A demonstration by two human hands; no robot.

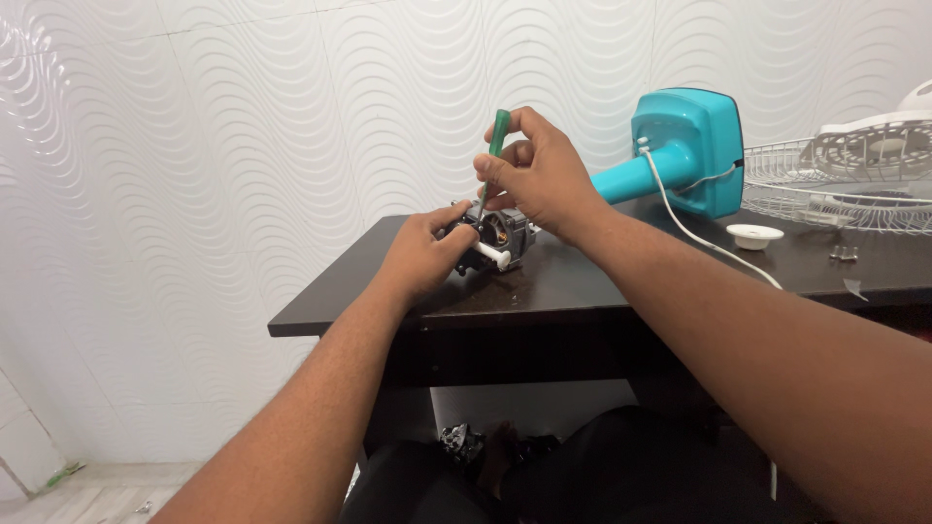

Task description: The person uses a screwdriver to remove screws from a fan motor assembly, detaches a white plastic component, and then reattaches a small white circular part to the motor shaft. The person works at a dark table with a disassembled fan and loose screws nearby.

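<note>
Centrally, on the dark desk (582, 281), a small fan motor (497, 239) is steadied by the left hand (424, 254), fingers closed around it. Right hand (540, 175), at 1 o'clock, grips a green-handled screwdriver (490, 160), tip on the motor. Teal fan base (684, 150) lies at 2 o'clock.

bare forearms, no sleeves, seemingly dark trousers
</note>
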